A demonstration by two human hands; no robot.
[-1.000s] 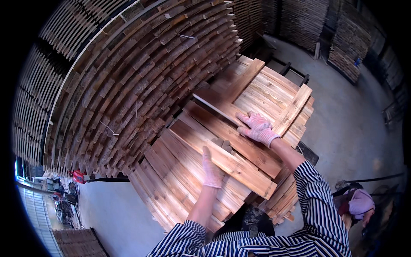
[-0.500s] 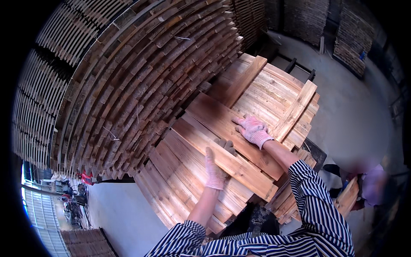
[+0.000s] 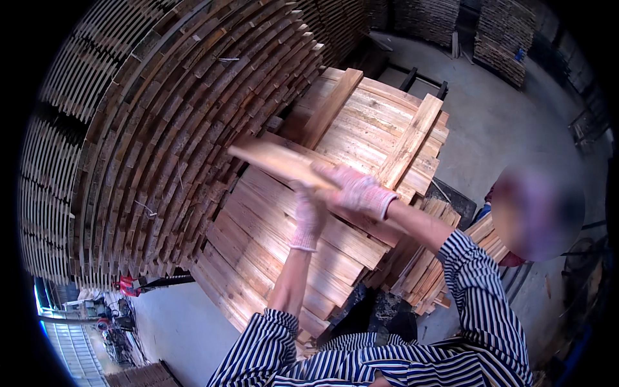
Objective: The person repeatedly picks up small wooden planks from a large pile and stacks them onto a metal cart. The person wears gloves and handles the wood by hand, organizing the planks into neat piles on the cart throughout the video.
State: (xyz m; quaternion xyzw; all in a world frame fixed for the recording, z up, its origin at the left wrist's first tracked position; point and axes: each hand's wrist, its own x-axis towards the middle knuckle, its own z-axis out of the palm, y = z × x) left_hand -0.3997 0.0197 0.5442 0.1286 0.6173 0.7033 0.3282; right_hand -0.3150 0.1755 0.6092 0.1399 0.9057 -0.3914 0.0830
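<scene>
A wooden board [image 3: 274,160], smeared by motion, is held tilted above a layer of boards [image 3: 271,226] laid side by side. My left hand [image 3: 310,216], in a pinkish knit glove, grips it from the near side, its fingers partly hidden. On the same board, close to its right end, my right hand [image 3: 360,191] is closed in a matching glove. Beyond my hands, two crosswise boards, a left one [image 3: 332,109] and a right one [image 3: 411,143], lie over more boards [image 3: 364,122].
A tall stack of rough boards [image 3: 161,135] rises close on the left. Short wood pieces [image 3: 422,258] are piled at the right, near another person [image 3: 538,206]. Machinery [image 3: 116,335] stands at the lower left, and further stacks [image 3: 505,42] stand far back.
The board in my left hand has been lifted and swung up and away. My right hand has left the board it was resting on and come over to grip this one. The view has shifted.
</scene>
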